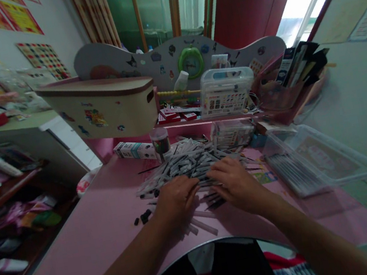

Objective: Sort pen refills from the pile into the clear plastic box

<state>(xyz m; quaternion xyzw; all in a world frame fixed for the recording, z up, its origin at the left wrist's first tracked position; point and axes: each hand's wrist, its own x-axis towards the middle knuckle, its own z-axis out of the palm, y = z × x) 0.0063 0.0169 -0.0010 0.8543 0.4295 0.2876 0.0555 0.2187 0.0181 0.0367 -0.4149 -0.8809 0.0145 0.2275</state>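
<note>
A large heap of grey and whitish pen parts [187, 158] lies on the pink desk [104, 235]. At its near edge, my left hand [176, 199] is closed, with thumb and forefinger pinched on one end of a slim grey pen [206, 183]. From the other side, my right hand [235, 183] has its fingers curled around the same pen; part of it is hidden by the fingers. Small black caps [145, 216] sit left of my left hand. Below my hands are loose translucent tubes [203, 225] and several thin dark refills [214, 199].
An open clear plastic box [291, 175] with rows of pens stands at the right, its lid [334, 154] tilted outward. A clear cup [160, 143] and a long carton [134, 151] are behind the heap. The shelf above carries a cream bin [104, 108] and a clear case [227, 92].
</note>
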